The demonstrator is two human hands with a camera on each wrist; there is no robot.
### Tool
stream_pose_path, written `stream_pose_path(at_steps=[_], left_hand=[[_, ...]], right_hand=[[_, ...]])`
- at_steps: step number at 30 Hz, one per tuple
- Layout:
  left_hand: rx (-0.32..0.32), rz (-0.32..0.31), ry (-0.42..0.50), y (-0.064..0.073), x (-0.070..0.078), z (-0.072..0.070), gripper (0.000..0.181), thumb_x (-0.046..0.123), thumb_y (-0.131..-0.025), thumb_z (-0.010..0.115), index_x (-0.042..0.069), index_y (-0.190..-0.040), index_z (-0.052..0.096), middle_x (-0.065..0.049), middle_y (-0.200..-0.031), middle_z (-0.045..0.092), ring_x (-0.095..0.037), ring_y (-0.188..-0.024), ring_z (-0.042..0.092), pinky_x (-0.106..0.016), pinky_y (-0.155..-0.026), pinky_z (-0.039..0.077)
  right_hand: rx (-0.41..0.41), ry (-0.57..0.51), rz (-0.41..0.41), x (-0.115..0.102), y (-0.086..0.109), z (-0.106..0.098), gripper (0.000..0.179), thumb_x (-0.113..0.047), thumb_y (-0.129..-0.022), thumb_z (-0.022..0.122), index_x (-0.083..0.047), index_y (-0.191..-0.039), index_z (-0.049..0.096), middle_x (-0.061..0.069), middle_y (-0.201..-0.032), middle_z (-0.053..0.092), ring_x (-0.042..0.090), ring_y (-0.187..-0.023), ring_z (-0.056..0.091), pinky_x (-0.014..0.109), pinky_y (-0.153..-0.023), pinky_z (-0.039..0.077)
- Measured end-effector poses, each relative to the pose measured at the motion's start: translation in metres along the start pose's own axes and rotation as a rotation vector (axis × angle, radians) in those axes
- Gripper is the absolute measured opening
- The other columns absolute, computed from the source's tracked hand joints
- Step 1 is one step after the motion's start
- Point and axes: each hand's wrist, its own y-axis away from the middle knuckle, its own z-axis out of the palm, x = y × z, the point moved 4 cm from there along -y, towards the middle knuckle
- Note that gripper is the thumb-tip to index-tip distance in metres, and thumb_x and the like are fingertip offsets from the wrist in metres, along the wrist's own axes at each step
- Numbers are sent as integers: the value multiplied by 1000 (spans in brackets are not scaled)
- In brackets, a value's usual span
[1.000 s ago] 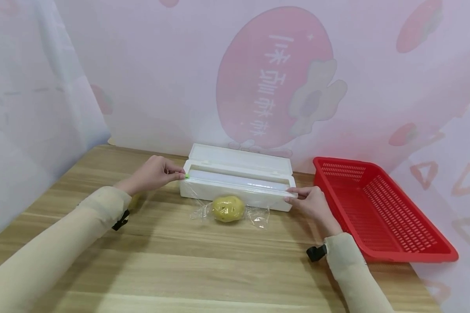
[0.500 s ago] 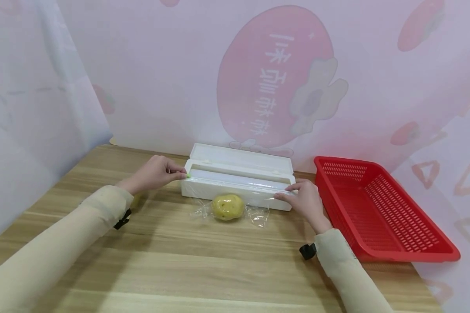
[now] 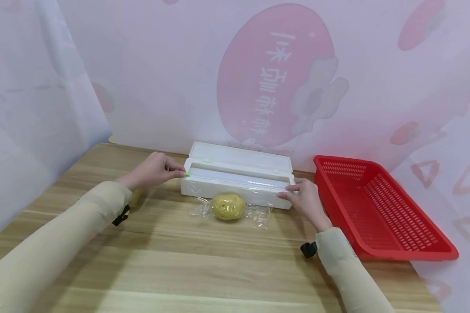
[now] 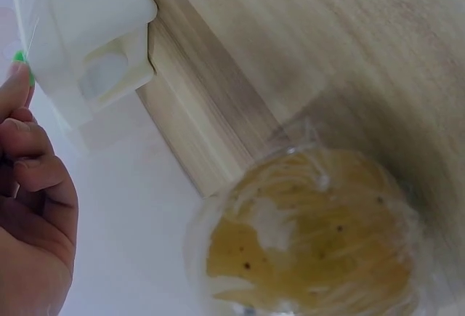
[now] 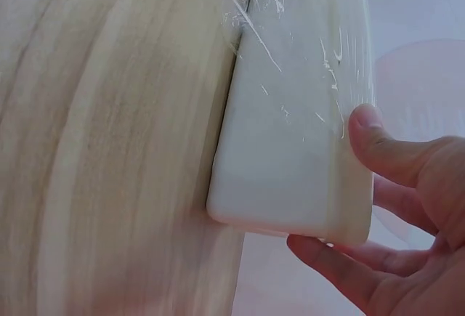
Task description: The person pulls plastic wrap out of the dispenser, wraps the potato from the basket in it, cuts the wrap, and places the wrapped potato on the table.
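A white cling film box [image 3: 207, 188] lies with its lid [image 3: 239, 155] tipped back and a roll of film [image 3: 235, 178] inside. My left hand [image 3: 154, 169] pinches the small green slider [image 3: 187, 174] at the box's left end. At the other end, my right hand [image 3: 305, 202] grips the box, thumb on the front and fingers round the end, as the right wrist view shows. Clear film stretches over the box front. A potato [image 3: 228, 206] in crumpled film sits just before it. Another wrapped potato [image 4: 305, 236] lies by my left wrist, mostly hidden in the head view.
To the right stands a red plastic basket [image 3: 405, 253] with slotted walls, close to my right forearm. Everything rests on a wood-grain table [image 3: 203, 269]. A pale printed curtain [image 3: 160, 78] hangs behind the table and along its left side.
My right hand has shifted slightly left along the box's front, its thumb now further in from the corner. The left hand stays at the green slider. The potato has not moved.
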Motion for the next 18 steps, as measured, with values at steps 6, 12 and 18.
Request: stream_pose_path(at_steps=[6,12,18], left_hand=[[1,6,-1,1,-1,0,8,17,-90,74,13,-94,81,-4,-94,74,-10,-54,47,-28,-54,40],[-1,0,-8,2,0,-2,8,16,-90,74,13,-94,80,-5,-96,74,-10,-55,48,-28,-54,41],[13,14,-13,3,3,-3,10,14,-90,74,9,-96,80,-6,-94,74,-12,-62,56,-30,-58,44]], right_hand=[[-12,-3,4,2,1,0,39,-23,-80,84,6,-103,74,29,-131,54,42,-122,48,51,-98,44],[-13,-6,-46,0,1,-1,38,-18,-81,83,9,-106,72,31,-129,55,44,-120,50,51,-95,46],[-36,-5,-61,1,0,0,38,-15,-82,81,8,-109,71,30,-131,53,44,-120,50,50,-93,49]])
